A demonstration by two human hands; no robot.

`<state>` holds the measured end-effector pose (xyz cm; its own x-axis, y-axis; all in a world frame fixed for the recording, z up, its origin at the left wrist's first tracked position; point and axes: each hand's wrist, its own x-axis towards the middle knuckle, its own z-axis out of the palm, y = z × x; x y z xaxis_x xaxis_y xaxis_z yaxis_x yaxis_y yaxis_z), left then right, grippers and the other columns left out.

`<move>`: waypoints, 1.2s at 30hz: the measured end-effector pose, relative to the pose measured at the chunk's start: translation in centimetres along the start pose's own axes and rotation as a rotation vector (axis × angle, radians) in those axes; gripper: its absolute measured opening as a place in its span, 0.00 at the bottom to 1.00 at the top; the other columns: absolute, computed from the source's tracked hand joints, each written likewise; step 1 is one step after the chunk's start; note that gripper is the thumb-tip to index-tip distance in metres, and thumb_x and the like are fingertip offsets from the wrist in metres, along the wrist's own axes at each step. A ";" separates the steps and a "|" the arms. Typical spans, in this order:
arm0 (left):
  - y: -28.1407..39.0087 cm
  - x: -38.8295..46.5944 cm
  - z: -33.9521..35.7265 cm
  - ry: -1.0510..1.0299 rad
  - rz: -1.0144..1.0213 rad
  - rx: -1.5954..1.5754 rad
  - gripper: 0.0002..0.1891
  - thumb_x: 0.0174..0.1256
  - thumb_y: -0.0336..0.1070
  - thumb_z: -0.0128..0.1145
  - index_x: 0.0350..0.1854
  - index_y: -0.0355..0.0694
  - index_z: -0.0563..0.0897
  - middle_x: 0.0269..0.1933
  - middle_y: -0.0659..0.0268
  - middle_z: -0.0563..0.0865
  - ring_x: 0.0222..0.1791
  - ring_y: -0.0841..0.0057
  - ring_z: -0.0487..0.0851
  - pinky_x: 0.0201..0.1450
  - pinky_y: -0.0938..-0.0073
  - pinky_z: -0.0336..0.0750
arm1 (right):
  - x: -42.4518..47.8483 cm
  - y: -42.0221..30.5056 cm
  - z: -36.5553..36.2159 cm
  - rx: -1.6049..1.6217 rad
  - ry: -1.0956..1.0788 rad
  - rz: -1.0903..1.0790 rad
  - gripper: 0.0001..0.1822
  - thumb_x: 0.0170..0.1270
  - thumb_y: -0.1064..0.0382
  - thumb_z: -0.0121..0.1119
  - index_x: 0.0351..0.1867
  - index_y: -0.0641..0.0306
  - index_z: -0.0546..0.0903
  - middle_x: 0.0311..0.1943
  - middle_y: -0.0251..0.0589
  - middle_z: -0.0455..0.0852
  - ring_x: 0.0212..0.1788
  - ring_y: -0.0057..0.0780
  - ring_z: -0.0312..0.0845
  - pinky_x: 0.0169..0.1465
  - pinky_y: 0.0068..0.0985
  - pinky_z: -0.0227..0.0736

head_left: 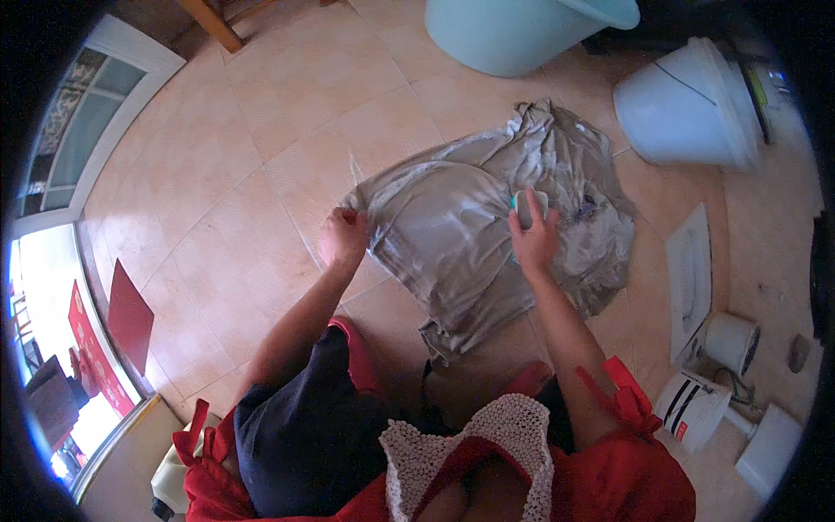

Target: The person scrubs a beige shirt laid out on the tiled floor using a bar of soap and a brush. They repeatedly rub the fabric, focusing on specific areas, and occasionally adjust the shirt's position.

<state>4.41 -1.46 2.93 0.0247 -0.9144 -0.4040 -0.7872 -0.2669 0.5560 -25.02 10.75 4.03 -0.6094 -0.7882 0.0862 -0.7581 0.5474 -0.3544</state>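
Note:
A wet, wrinkled grey-brown garment (450, 241) is spread over the floor tiles before me, with whitish suds in several of its folds. My left hand (344, 236) pinches the garment's left edge. Over the right half of the cloth, my right hand (535, 235) grips a scrubbing brush (531, 207) with a pale top and teal-green bristles at its edge. The brush rests on the cloth, its underside hidden. A dark patch (584, 207) shows on the fabric just right of that hand.
A pale blue tub (515, 32) and a white bucket (678, 104) stand beyond the garment. To the right are a white tray-like panel (690, 280) and white containers (695, 408). A glazed door (98, 111) and red paper (130, 320) are at left. A wooden leg (212, 25) stands at the top.

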 end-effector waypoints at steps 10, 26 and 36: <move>-2.7 -1.4 0.7 -0.234 -0.182 -0.824 0.20 0.61 0.40 0.59 0.46 0.34 0.66 0.37 0.58 0.79 0.35 0.74 0.79 0.37 0.73 0.78 | -0.1 0.5 0.7 -0.025 0.048 0.005 0.31 0.50 0.47 0.62 0.60 0.35 0.70 0.43 0.52 0.71 0.40 0.52 0.75 0.38 0.43 0.73; -2.0 -3.9 2.8 -0.236 0.041 -0.796 0.18 0.69 0.47 0.45 0.46 0.36 0.75 0.39 0.69 0.80 0.36 0.79 0.76 0.41 0.75 0.72 | -0.2 0.3 1.1 -0.086 0.075 0.032 0.31 0.51 0.45 0.61 0.61 0.32 0.69 0.42 0.46 0.70 0.43 0.50 0.74 0.39 0.42 0.71; -4.5 -6.6 3.9 -0.670 -0.151 -0.559 0.17 0.61 0.47 0.58 0.35 0.34 0.80 0.30 0.65 0.82 0.28 0.78 0.78 0.32 0.75 0.73 | -0.1 0.1 1.0 -0.055 0.038 0.059 0.32 0.50 0.45 0.61 0.61 0.31 0.68 0.44 0.46 0.70 0.43 0.49 0.74 0.39 0.41 0.72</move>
<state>5.38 7.00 0.28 -0.3999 -0.5339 -0.7450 -0.3838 -0.6406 0.6651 -24.78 10.56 3.03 -0.6612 -0.7431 0.1027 -0.7315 0.6082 -0.3081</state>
